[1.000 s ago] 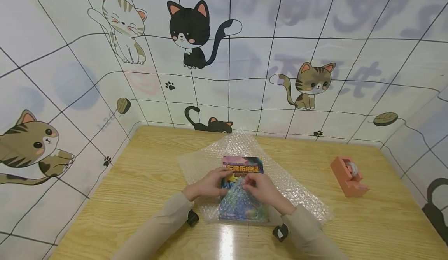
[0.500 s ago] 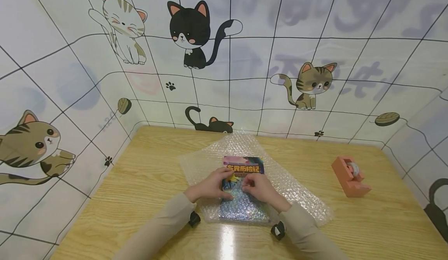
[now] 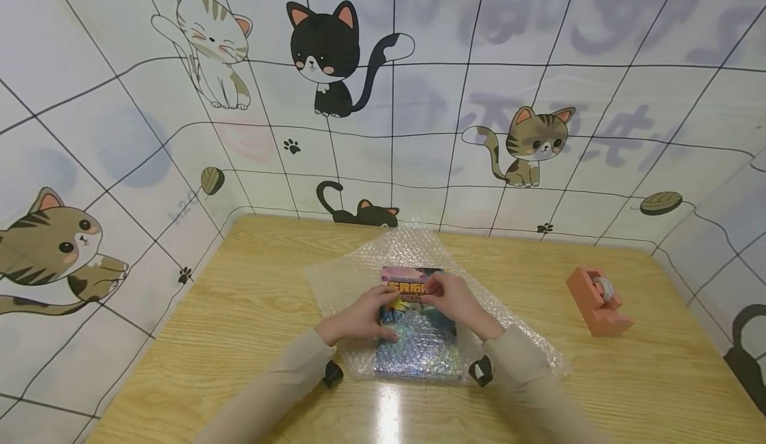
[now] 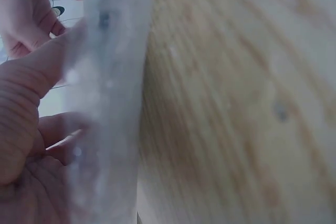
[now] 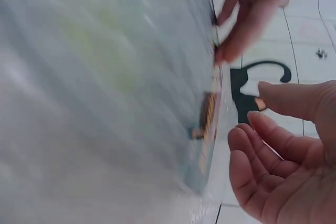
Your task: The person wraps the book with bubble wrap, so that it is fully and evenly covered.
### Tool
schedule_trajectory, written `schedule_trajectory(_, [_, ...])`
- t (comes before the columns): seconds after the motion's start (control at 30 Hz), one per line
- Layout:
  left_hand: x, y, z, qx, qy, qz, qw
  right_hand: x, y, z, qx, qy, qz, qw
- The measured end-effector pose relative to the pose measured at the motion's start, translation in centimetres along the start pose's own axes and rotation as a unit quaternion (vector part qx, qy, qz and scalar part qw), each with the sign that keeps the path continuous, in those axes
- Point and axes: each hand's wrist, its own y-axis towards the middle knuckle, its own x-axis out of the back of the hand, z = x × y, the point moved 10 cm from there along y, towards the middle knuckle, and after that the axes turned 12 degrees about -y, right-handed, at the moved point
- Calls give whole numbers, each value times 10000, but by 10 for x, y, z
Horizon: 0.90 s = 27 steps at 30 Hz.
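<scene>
A book with a colourful cover [image 3: 395, 288] lies on a sheet of bubble wrap [image 3: 413, 241] on the table. One flap of the wrap [image 3: 413, 357] is folded up over the book's lower part. My left hand [image 3: 358, 314] rests along the book's left side, fingers near the title and thumb on the flap. In the left wrist view the wrap's edge [image 4: 107, 103] partly hides its fingertips. Over the upper right of the cover is my right hand [image 3: 457, 301]. The right wrist view shows that hand's fingers [image 5: 268, 129] loosely bent, with nothing visible between them and the thumb.
An orange tape dispenser [image 3: 592, 304] with a roll of clear tape stands at the right of the wooden table [image 3: 257, 284]. Cat-printed cloth [image 3: 431, 98] hangs behind the table and along its sides.
The flap's raised point, earlier pinched by my right hand, now lies lower on the cover. My right hand has let go and moved up toward the title. The left hand stays nearly still.
</scene>
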Motion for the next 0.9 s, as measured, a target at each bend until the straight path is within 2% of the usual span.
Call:
schedule_trajectory(0.27, [1,0,2,48,129,3,9999,18,29,-31,-482,273,-494,9972])
schedule_trajectory(0.5, [0,0,3,44,233,1,9997,21,54,-56,-969,645,-840,9896])
schedule_trajectory(0.63, [0,-1,0,-2,222,28,9998,20,64,-63,-1159,562,-889,9877])
schedule_trajectory(0.9, [1,1,0,74,209,54,9997,18,80,-65,-1364,432,-600,9879])
